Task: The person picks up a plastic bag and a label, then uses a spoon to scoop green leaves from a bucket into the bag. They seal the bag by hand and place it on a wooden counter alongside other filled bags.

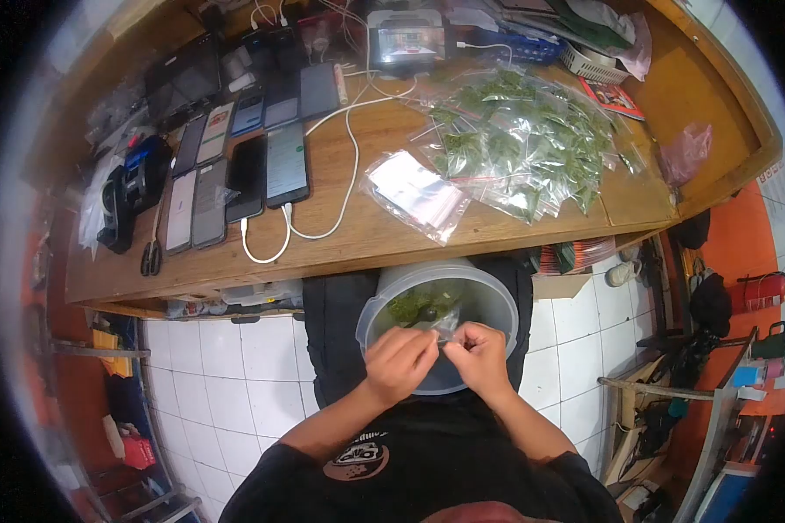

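Note:
My left hand [401, 362] and my right hand [479, 356] meet over a translucent plastic tub [504, 318] on my lap. Between their fingertips they pinch the edge of a small clear plastic bag [447, 324], whose contents I cannot make out. Green leafy material [423, 302] lies inside the tub, partly hidden behind the hands and bag. On the desk ahead, a heap of clear bags filled with green leaves [523, 144] spreads to the right. Beside it lies a stack of flat empty-looking plastic bags [417, 193].
Several phones [248, 174] cover the desk's left side, some with white charging cables [349, 166]. Scissors [152, 253] lie near the front edge beside a black tape dispenser [131, 187]. A lit screen [406, 42] stands at the back. The wooden desk edge [340, 255] runs just beyond the tub.

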The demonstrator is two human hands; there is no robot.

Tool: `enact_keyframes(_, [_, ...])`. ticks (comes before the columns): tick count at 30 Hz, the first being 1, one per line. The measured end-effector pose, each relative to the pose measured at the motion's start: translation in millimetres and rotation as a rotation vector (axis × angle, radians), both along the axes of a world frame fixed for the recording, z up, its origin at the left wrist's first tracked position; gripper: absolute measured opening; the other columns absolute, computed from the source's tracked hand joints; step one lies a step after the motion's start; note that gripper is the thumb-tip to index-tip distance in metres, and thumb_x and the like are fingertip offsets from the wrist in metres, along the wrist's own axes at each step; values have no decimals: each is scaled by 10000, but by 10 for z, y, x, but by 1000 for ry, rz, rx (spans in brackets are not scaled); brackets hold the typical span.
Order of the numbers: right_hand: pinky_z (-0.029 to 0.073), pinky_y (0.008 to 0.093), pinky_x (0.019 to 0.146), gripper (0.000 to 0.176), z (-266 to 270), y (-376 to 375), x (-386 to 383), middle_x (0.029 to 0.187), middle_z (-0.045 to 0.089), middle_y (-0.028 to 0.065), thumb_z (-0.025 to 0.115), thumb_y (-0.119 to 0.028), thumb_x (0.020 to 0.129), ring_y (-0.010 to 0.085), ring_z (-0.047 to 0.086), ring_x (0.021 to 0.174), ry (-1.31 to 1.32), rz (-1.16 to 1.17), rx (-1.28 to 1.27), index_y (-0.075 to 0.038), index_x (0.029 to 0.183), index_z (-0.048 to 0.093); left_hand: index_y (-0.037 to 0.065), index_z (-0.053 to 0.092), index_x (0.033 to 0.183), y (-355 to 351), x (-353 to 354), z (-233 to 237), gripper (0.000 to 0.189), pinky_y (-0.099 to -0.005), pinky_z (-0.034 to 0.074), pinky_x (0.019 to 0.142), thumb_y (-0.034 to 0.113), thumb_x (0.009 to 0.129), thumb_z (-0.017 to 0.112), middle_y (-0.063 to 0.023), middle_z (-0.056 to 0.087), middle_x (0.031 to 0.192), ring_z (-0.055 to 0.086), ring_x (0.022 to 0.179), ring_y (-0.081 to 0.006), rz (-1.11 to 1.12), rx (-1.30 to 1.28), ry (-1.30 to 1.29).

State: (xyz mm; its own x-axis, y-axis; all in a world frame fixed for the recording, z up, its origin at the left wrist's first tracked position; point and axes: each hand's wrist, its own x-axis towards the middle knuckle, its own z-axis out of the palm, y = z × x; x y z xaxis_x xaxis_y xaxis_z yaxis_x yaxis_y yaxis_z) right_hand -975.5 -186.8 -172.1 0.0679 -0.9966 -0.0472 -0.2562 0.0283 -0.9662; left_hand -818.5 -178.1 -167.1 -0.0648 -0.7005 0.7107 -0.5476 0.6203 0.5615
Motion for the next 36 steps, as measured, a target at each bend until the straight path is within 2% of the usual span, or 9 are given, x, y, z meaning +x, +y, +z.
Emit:
enact_keyframes(4, [398, 231, 534, 107, -208, 42, -27, 666, 577, 19, 681, -38, 745, 60, 525, 617, -55, -33, 80, 9, 753, 585, -8, 668, 812, 21, -43, -65, 157, -322, 495, 529, -33, 696, 772, -104, 639, 756, 620, 596, -246, -23, -20, 40])
enact_keyframes(6, [398, 206, 557, 184, -158, 5, 38, 752, 567, -9, 699, -3, 788, 51, 511, 650, -362, -107, 17, -28, 894, 550, 1, 647, 817, 40, -86, -91, 179, -309, 491, 505, -27, 701, 780, -91, 621, 739, 623, 589, -217, -54, -20, 37])
enact_keyframes(9, [390, 191, 571, 292, -210, -29, 62, 817, 512, -32, 729, 7, 812, 41, 482, 669, -411, -209, -11, -66, 962, 489, 5, 636, 802, 48, -116, -65, 179, -306, 487, 492, -30, 701, 779, -95, 622, 749, 621, 577, -209, -166, -28, -41])
enact_keyframes(13, [409, 191, 612, 319, -140, -32, 153, 856, 470, -21, 752, 27, 785, 41, 421, 678, -377, -334, 72, -102, 882, 476, 17, 616, 777, 55, -173, -89, 188, -295, 484, 495, -33, 696, 778, -95, 626, 761, 624, 588, -208, -225, 6, -77])
enact_keyframes(16, [412, 191, 536, 313, -281, -23, 183, 851, 459, -6, 710, 72, 802, 45, 439, 630, -501, -290, -58, -93, 840, 446, 17, 622, 808, 29, -79, -145, 184, -311, 490, 513, -22, 706, 770, -92, 627, 768, 630, 616, -227, -46, 23, -54])
enact_keyframes(19, [430, 218, 466, 301, -140, -24, 206, 834, 446, -1, 645, 114, 825, 58, 484, 614, -549, -302, -94, -87, 803, 423, 12, 637, 897, -68, 2, -73, 206, -359, 521, 616, -7, 725, 749, -132, 639, 863, 646, 739, -263, 43, 87, -36])
enact_keyframes(24, [372, 196, 423, 262, -190, -101, 27, 806, 463, -1, 605, 97, 830, 53, 471, 537, -664, -92, 231, -92, 776, 432, 23, 642, 1143, -162, 60, 151, 426, -459, 467, 985, 60, 736, 761, -149, 619, 1189, 583, 1147, -330, -390, 206, -173])
enact_keyframes(33, [408, 193, 536, 200, -49, 11, -93, 792, 503, -22, 658, 32, 851, 40, 507, 662, -543, 144, 334, -70, 820, 488, 35, 643, 1167, 0, 318, 20, 453, -472, 460, 1000, 112, 748, 797, -160, 633, 1194, 585, 1165, -330, -500, 423, -92])
enact_keyframes(36, [451, 219, 586, 105, -71, -126, -96, 891, 571, 29, 662, -96, 888, 83, 553, 729, -661, 163, 163, -42, 945, 592, 59, 585, 1244, 50, 471, 95, 623, -473, 482, 961, 87, 684, 858, -177, 633, 1140, 612, 1114, -334, -396, 325, 51])
